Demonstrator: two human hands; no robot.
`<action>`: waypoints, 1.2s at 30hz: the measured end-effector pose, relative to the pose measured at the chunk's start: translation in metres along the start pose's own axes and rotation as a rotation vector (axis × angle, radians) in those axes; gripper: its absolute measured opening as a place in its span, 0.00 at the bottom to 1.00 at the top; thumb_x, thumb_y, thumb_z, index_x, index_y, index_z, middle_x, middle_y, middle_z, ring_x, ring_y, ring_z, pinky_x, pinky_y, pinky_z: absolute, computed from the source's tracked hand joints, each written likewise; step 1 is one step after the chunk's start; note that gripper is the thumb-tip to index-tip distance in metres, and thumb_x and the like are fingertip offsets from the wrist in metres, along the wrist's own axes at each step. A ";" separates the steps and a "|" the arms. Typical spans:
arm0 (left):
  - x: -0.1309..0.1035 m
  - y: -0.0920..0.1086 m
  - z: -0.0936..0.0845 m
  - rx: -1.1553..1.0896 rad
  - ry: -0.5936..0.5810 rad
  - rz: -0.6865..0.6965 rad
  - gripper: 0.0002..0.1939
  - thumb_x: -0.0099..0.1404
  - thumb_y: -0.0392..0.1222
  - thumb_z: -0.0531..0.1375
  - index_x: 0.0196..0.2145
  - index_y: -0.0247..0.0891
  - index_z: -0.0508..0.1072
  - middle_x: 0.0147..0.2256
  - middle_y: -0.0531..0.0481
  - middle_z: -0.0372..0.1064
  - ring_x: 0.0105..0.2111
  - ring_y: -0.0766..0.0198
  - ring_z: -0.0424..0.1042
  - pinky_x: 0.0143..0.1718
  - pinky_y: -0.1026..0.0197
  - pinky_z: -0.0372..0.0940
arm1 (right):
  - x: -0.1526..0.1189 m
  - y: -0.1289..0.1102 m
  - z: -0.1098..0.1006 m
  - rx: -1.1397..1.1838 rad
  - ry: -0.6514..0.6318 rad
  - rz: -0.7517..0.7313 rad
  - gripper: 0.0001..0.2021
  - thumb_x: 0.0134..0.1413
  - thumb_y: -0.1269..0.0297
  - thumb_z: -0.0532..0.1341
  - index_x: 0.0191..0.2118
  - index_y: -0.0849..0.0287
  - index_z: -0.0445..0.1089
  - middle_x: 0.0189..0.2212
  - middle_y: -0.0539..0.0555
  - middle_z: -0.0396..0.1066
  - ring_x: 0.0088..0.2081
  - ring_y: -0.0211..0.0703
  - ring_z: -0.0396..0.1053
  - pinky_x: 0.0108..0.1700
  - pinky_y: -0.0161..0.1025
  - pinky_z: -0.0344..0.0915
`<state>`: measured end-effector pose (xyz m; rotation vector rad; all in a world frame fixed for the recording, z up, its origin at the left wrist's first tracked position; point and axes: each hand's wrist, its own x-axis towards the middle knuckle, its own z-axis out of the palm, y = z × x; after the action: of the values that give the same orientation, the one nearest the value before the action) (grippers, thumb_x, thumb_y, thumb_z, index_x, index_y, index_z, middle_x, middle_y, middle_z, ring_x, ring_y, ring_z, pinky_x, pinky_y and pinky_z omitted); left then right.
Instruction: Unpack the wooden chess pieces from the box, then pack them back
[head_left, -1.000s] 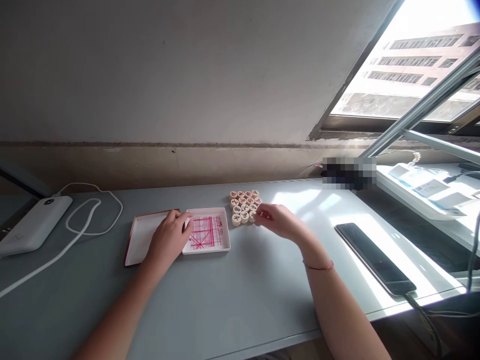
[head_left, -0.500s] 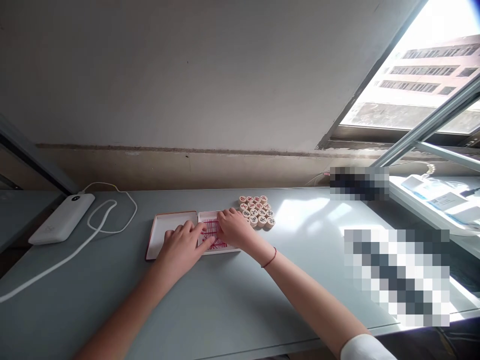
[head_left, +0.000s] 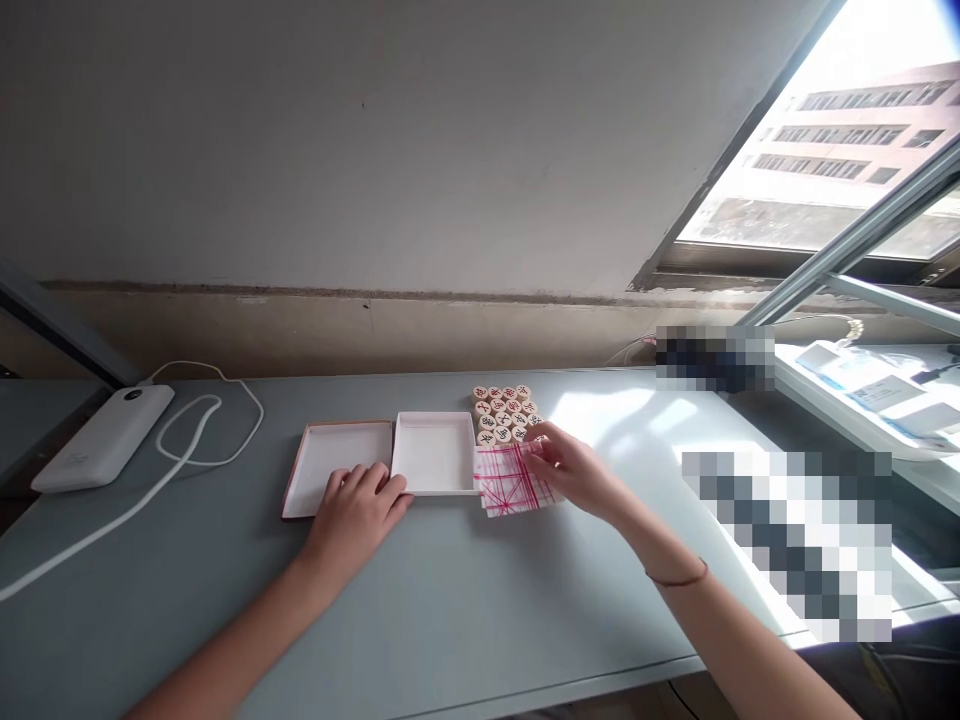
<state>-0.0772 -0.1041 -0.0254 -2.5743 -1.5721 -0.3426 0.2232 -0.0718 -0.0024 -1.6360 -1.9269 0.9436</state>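
A folded sheet with pink-red lines [head_left: 506, 482] is pinched at its right side by my right hand [head_left: 574, 468], just right of an empty white box [head_left: 435, 455]. Behind the sheet, several round wooden pieces with red or black characters [head_left: 504, 412] stand in a close block. My left hand [head_left: 361, 505] rests with bent, slightly spread fingers at the near edges of the white box and of the lid [head_left: 341, 455] beside it. Nothing shows in the left hand.
At the left lies a white power bank [head_left: 105, 438] with a white cable [head_left: 161, 490] curling over the grey table [head_left: 450, 610]. A white tray with packages [head_left: 885, 400] is at the right, near two pixelated areas.
The lined sheet has left the white box and moved right in my right hand. My left hand has shifted slightly down from the box's inside to its near edge.
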 end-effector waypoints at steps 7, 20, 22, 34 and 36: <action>0.008 -0.002 0.006 -0.005 0.017 -0.036 0.10 0.69 0.41 0.50 0.31 0.41 0.69 0.28 0.50 0.64 0.30 0.60 0.64 0.33 0.59 0.53 | -0.011 0.028 0.031 -0.304 0.244 0.047 0.10 0.60 0.58 0.48 0.44 0.55 0.57 0.27 0.50 0.68 0.24 0.41 0.60 0.27 0.37 0.57; -0.002 0.027 0.007 -0.165 0.050 0.372 0.13 0.65 0.35 0.51 0.23 0.39 0.63 0.22 0.52 0.60 0.23 0.64 0.60 0.25 0.58 0.51 | -0.019 -0.032 0.089 -0.466 0.144 -0.685 0.10 0.55 0.70 0.50 0.24 0.57 0.59 0.18 0.49 0.60 0.21 0.38 0.54 0.27 0.36 0.49; -0.001 0.026 0.014 -0.230 -0.011 0.363 0.12 0.63 0.35 0.52 0.22 0.39 0.63 0.21 0.53 0.61 0.22 0.65 0.60 0.24 0.59 0.50 | -0.018 -0.036 0.103 -0.430 0.070 -0.694 0.09 0.50 0.70 0.51 0.21 0.57 0.57 0.16 0.47 0.57 0.19 0.36 0.48 0.26 0.37 0.45; 0.001 0.023 0.008 -0.310 -0.150 0.257 0.10 0.60 0.35 0.55 0.21 0.38 0.62 0.22 0.54 0.63 0.23 0.66 0.59 0.26 0.61 0.50 | -0.016 -0.035 0.095 -0.309 -0.090 -0.650 0.09 0.45 0.71 0.52 0.19 0.58 0.54 0.13 0.45 0.53 0.18 0.33 0.41 0.26 0.35 0.43; 0.001 0.022 0.007 -0.327 -0.151 0.254 0.11 0.61 0.35 0.55 0.22 0.38 0.62 0.22 0.54 0.63 0.23 0.66 0.59 0.26 0.61 0.51 | -0.016 -0.036 0.094 -0.293 -0.096 -0.646 0.09 0.46 0.71 0.52 0.19 0.58 0.54 0.13 0.45 0.53 0.18 0.33 0.41 0.27 0.35 0.44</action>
<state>-0.0566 -0.1114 -0.0317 -3.0736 -1.2971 -0.4192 0.1358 -0.1095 -0.0377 -0.9789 -2.5175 0.4986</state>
